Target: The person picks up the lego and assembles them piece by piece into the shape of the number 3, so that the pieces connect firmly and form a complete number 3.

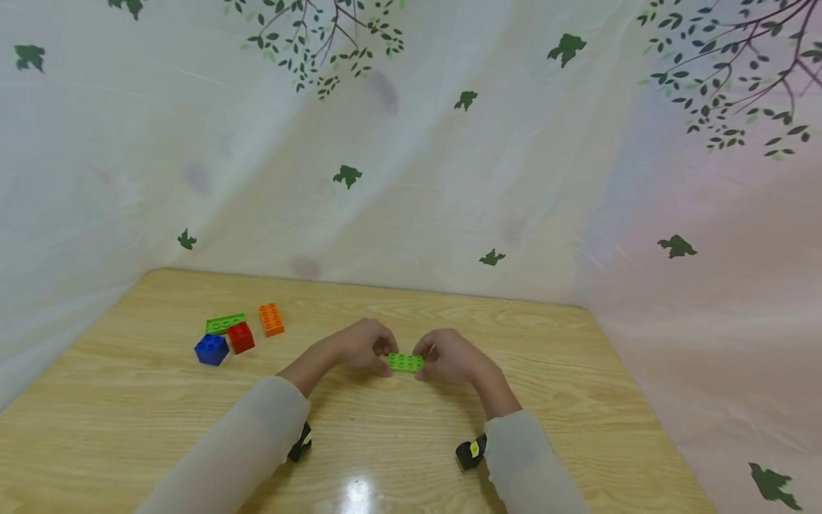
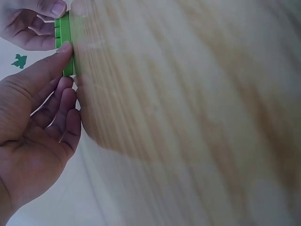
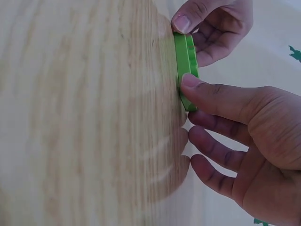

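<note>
A light green building brick (image 1: pixel 406 363) with two rows of studs lies studs up at the middle of the wooden table. My left hand (image 1: pixel 366 346) pinches its left end between thumb and fingers. At the opposite end, my right hand (image 1: pixel 452 355) pinches it the same way. The left wrist view shows the brick (image 2: pixel 67 33) edge-on, its base close to the tabletop, with the left thumb on its near side. In the right wrist view the right thumb presses the side of the brick (image 3: pixel 182 54), and the other fingers curl behind it, close to the table.
Left of the hands on the table (image 1: pixel 385 442) are a blue brick (image 1: pixel 211 349), a red brick (image 1: pixel 240 338), another green brick (image 1: pixel 225 323) and an orange brick (image 1: pixel 271 319). A pale curtain (image 1: pixel 411 214) with leaf prints hangs behind the table and along its sides.
</note>
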A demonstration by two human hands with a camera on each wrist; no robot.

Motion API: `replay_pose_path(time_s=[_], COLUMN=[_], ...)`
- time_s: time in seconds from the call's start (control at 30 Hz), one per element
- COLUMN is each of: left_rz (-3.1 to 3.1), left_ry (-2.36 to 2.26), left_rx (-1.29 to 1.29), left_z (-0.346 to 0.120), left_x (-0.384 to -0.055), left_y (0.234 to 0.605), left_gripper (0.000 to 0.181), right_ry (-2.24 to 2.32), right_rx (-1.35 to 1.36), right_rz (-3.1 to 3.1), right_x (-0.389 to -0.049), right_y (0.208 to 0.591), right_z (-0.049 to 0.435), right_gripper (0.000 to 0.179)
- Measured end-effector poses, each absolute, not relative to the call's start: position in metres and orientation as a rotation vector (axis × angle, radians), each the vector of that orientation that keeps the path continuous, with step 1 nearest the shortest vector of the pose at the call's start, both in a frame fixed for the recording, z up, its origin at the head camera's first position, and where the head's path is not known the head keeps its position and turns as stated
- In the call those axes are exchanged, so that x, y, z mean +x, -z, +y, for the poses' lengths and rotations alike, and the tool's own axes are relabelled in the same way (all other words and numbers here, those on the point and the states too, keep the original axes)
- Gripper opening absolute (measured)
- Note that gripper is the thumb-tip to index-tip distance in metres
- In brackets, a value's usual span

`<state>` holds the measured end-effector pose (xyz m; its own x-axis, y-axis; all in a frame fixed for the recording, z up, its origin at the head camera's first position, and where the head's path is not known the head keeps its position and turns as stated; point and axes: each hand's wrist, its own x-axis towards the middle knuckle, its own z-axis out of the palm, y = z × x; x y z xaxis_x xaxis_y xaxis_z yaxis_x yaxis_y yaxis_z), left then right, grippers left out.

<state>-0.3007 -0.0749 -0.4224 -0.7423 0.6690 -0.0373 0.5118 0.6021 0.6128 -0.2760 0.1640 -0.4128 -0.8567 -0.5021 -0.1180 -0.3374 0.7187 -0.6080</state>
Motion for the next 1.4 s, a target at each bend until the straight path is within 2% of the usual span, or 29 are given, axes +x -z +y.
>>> replay_pose_path(time_s=[0.7, 1.4], left_rz=[2.510, 2.398], left_ry=[-0.764, -0.801], left_rx=[0.958, 1.006], left_z=[-0.093, -0.092], left_x=[-0.285, -0.265], left_y=[0.416, 0.412], left_gripper=[0.028, 0.030], right_ry=[0.813, 0.799], right_rx=[-0.774, -0.829], right_rz=[2.591, 2.517], right_x=[-0.260, -0.244], right_y=[0.409, 0.409], right_z=[0.146, 0.152], right_gripper=[0.030, 0.026])
